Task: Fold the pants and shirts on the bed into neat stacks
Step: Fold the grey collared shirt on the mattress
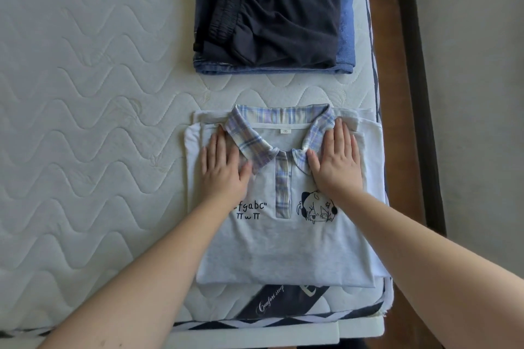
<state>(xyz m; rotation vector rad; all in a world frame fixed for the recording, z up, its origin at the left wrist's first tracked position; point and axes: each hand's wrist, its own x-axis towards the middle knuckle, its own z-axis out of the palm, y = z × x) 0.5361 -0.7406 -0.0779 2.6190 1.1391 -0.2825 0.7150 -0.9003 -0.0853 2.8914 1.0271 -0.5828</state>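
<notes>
white "fgabc" lettering beside flat hands

One head-worn camera looked steeply down from close above the mattress, its near edge at the bottom.

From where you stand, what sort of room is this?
Most likely a bedroom. A bare quilted mattress bears a "Comfort sleep" label, and folded clothes lie on it: dark pants on denim, and a collared shirt under both flat hands.
</notes>
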